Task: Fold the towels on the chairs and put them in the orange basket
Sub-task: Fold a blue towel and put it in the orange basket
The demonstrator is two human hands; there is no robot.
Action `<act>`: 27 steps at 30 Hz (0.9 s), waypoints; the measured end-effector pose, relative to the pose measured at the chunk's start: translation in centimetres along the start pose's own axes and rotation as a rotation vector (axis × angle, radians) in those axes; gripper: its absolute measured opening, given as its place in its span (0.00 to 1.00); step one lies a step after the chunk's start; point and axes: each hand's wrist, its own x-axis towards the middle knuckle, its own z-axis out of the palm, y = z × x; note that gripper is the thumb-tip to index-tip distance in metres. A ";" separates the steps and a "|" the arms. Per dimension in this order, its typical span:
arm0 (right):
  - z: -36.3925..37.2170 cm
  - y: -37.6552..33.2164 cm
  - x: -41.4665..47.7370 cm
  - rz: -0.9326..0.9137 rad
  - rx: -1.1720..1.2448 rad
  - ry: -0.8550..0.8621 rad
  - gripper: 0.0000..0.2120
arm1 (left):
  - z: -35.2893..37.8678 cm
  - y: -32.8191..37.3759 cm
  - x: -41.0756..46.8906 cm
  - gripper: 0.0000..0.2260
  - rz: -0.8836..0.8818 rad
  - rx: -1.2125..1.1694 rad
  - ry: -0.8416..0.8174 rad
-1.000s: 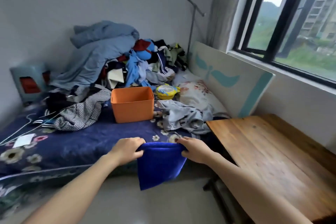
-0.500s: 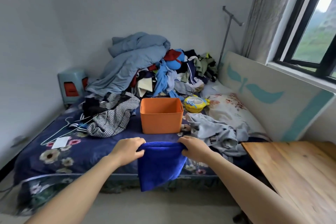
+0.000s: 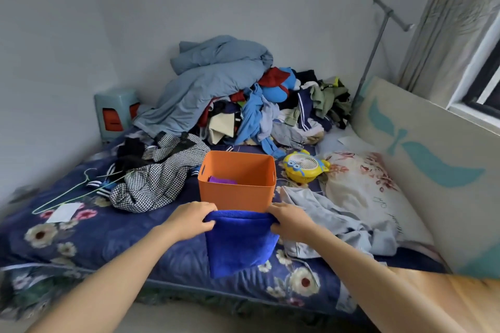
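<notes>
Both hands (image 3: 192, 220) (image 3: 290, 222) pinch blue towel (image 3: 240, 243) just before orange basket (image 3: 236, 194)

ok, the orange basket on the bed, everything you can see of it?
The orange plastic basket is a rectangular, open-topped bin with rounded corners, smooth walls and a slot handle cut near the rim in its left and right walls. It stands upright on the navy floral bedspread. A purple cloth lies on its bottom. The blue plush towel, gripped by the left hand and right hand, hangs just before its near wall; contact cannot be told.
</notes>
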 end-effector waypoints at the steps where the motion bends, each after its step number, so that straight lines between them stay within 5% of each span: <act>1: -0.2 1.0 1.1 -0.014 0.004 -0.009 0.17 | 0.1 -0.1 1.3 0.03 -0.024 -0.027 -0.008; 11: 0.4 6.1 14.8 -0.134 0.119 -0.071 0.14 | 0.5 -6.1 11.6 0.03 -0.239 -0.259 -0.072; 17: -1.3 8.9 26.4 -0.092 0.256 0.039 0.18 | -1.7 -13.5 22.3 0.02 -0.158 -0.299 -0.006; 19: -1.6 9.7 29.8 -0.039 0.288 0.066 0.17 | -2.3 -15.8 26.2 0.09 -0.102 -0.334 -0.005; 27: -0.3 13.1 41.3 0.146 0.348 0.019 0.15 | -1.3 -23.1 40.1 0.08 0.004 -0.246 -0.075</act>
